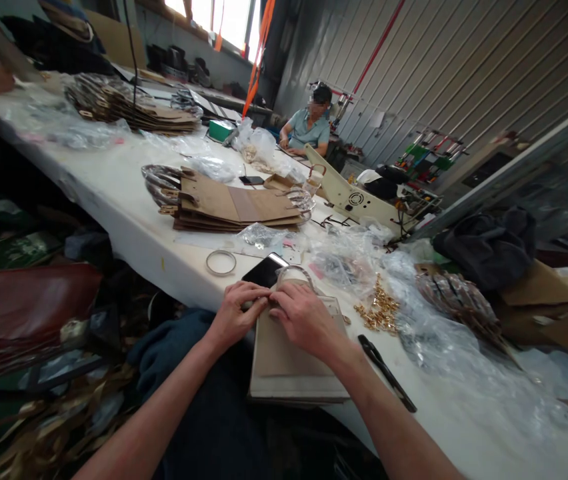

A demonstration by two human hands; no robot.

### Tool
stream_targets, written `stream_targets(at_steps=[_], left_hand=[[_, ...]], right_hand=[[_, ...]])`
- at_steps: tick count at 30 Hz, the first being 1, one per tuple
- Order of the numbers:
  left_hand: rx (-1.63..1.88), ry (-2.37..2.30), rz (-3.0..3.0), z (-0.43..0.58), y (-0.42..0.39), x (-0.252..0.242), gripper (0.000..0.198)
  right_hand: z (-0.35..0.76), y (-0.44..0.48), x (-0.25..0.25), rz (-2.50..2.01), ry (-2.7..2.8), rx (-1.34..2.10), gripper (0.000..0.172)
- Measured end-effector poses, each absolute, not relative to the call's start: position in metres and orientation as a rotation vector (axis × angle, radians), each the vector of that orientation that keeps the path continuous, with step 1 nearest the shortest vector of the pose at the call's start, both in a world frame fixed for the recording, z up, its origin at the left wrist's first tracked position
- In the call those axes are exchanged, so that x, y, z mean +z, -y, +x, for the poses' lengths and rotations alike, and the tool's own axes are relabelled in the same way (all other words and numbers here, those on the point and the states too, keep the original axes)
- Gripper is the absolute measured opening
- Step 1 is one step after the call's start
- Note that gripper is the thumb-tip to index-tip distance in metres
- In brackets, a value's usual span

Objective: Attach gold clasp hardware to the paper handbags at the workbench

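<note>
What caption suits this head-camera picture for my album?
Left hand and right hand meet over a tan panel, near gold-coloured pieces on a white table.

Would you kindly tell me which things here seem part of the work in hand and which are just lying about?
Likely in the work:
tan panel under left hand and right hand
stacked brown pieces
gold-coloured pieces

Probably just lying about:
black phone-like slab
dark grey cloth
green box

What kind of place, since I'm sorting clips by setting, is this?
Probably a small manufacturing workshop: stacked brown panels and a heap of small gold-coloured parts lie on a long white table, with what looks like green machinery farther back.
</note>
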State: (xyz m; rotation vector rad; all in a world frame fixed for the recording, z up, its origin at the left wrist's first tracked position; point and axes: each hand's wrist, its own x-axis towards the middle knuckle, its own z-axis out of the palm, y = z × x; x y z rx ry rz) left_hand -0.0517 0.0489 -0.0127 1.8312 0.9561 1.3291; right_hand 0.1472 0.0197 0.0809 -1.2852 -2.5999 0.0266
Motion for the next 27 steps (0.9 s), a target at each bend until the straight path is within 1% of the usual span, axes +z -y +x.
stream_targets(at_steps=[3,7,13,21,27], left_hand=[[1.342,-0.97,1.798,-0.051,-0.048,-0.012,0.018],[1.347,-1.021,1.775,-0.051,-0.048,-0.013,0.025],[1.329,-1.02,1.78,-0.053,-0.049,-0.012,0.021],[1.337,-1.012,1.761,-0.052,-0.049,-0.014,0.02],[1.337,-1.014,1.77,-0.052,-0.049,-0.013,0.019]], right_hand=[[0.144,-0.017,0.075,-1.348,2.586,-0.046,0.015],[0.142,-0.014,0.069,-1.378,2.539,-0.067,0.019],[0.143,-0.011,0.064,-1.331,2.475,-0.061,0.018],[0.148,-0.01,0.059,-1.257,2.404,0.029,0.02],[0.152,-0.012,0.057,-1.247,2.345,0.129,0.019]])
